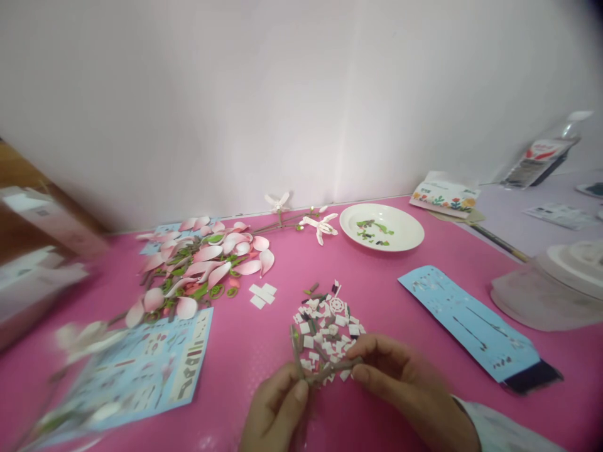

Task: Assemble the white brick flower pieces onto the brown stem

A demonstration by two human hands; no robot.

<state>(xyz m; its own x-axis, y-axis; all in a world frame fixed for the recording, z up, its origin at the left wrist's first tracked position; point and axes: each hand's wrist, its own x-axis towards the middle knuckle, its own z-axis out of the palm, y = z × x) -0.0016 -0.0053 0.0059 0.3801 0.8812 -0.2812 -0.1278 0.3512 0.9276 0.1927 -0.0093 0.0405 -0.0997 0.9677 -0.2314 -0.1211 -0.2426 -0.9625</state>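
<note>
Between my two hands is a forked brown toy branch (325, 375), held above the pink tabletop. My left hand (277, 405) grips it near the fork, where one arm with a green tip rises. The thumb and fingers of my right hand (400, 376) pinch the branch's right end. Just beyond them lies a pile of small white building pieces (330, 326), mixed with a few brown and dark ones. Several flat white tiles (262, 295) lie left of this pile. What continues below my left hand is blurred.
Pink petals with green and brown parts (207, 257) are heaped at left, by a blue instruction sheet (198, 351). A white plate (412, 235) holds small green pieces. A blue leaflet (466, 320) and a whitish tub (541, 298) are at right. White flowers (323, 227) lie near the wall.
</note>
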